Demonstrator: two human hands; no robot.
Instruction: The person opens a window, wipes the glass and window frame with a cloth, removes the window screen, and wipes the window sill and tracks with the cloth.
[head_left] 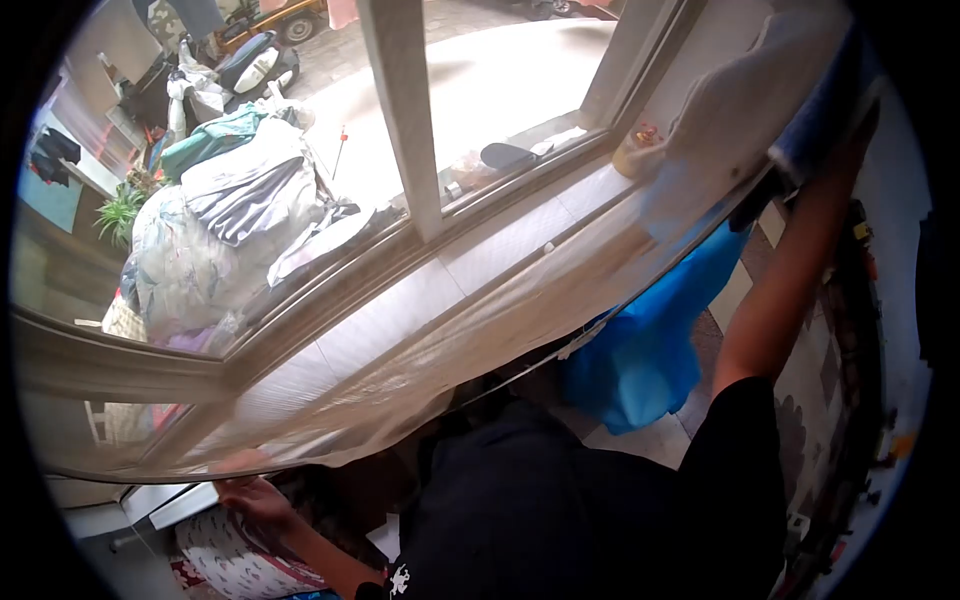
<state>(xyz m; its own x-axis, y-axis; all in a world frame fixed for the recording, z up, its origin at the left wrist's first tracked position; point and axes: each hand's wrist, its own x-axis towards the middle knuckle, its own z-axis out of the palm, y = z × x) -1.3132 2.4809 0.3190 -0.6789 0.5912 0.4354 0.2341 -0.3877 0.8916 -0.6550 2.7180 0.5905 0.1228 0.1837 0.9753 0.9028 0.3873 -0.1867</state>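
Note:
A sheer beige curtain (520,330) stretches diagonally across the view in front of a window. At the lower left, my left hand (255,492) is closed on the curtain's bottom edge, with its fingertips partly behind the thin fabric. My right arm reaches up to the upper right, where my right hand (862,125) is in shadow beside a blue cloth (815,115) and the bunched end of the curtain. Its fingers cannot be made out. A thin cord (535,372) runs close to the curtain's lower edge.
Behind the curtain are the window frame (400,120) and a tiled sill (440,285) with a small yellowish container (635,152). A bright blue bag or sheet (640,360) hangs below. Outside are piled fabrics (235,200), a plant (122,212) and a scooter (260,65). Patterned bedding (235,555) lies lower left.

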